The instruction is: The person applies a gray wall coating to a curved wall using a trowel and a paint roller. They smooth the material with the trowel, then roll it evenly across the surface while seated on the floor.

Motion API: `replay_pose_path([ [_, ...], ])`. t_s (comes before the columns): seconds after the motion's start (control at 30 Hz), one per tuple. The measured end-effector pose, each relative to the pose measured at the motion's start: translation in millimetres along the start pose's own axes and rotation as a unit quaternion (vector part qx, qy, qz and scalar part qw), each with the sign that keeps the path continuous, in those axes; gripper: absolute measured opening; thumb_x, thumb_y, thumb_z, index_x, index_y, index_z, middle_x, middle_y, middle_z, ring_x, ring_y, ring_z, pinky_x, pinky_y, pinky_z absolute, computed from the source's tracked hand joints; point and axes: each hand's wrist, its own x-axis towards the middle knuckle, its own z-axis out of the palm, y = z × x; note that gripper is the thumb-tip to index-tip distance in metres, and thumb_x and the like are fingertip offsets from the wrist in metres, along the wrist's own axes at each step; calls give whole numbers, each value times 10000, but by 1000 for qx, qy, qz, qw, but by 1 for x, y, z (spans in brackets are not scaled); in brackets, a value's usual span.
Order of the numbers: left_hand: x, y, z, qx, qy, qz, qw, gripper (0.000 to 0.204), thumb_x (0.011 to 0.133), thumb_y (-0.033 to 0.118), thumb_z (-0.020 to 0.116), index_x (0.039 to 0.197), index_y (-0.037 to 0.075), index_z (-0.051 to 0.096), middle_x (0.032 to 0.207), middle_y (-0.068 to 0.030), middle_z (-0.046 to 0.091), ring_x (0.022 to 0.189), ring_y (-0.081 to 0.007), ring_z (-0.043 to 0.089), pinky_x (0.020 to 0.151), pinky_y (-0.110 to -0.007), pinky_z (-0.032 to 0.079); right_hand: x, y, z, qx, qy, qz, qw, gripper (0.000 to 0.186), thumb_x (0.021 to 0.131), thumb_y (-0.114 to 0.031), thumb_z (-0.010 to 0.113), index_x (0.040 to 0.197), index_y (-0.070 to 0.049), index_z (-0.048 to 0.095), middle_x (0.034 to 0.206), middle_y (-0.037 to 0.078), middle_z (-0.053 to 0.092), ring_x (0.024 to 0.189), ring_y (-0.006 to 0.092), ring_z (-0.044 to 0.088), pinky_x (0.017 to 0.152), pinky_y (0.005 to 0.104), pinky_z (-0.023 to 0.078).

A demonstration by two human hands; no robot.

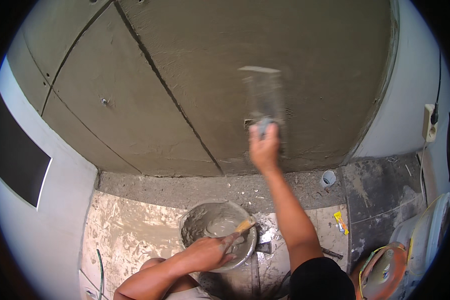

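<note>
My right hand (pixel 264 146) is closed round the handle of a rectangular plastering trowel (pixel 265 92). Its blade, smeared by motion, lies at the wall coated in grey-brown wet plaster (pixel 330 75). Low in front of me, my left hand (pixel 211 254) grips a wooden-handled tool (pixel 245 225) over a round bucket (pixel 185 218). The light wooden handle sticks out past my fingers toward the bucket's right rim; the tool's working end cannot be made out. Wet grey mortar (pixel 220 226) sits inside the bucket and clings to its wall.
Dark grooves (pixel 157 72) cross the wall's left part, near a small metal fitting (pixel 104 101). A pipe end (pixel 328 178) stands in the rough floor strip. At right are a yellow wrapper (pixel 341 223), an orange ring-shaped object (pixel 392 272), a clear container and a socket block (pixel 429 123).
</note>
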Motion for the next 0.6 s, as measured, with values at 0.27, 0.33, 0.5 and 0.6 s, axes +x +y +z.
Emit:
replay_pose_path([
  [0.27,9,-4,2,2,-2,-33,999,664,960,335,627,1489,16,383,964,-299,691,855,-474,674,790,-525,538,-30,26,62,30,-18,37,999,280,983,-244,650,984,-34,465,709,194,624,632,377,677,561,457,505],
  [0.33,9,-7,7,6,12,-34,999,663,959,343,637,1495,48,382,892,-276,687,819,-470,666,754,-527,530,-22,40,26,21,16,48,998,269,994,-245,636,981,-24,483,733,185,640,655,348,688,578,439,517],
  [0.5,19,2,9,21,21,-11,1000,662,956,351,660,1504,110,378,792,-227,677,763,-466,647,689,-531,511,7,110,-85,2,92,46,995,245,1001,-222,642,1052,9,577,852,110,674,695,201,659,602,348,526],
  [0.6,22,12,5,24,-5,-19,1000,658,964,338,628,1499,47,378,873,-289,694,813,-478,673,765,-530,541,21,122,-134,83,107,131,982,211,995,-197,651,1034,-4,575,823,59,640,658,109,606,561,280,499],
])
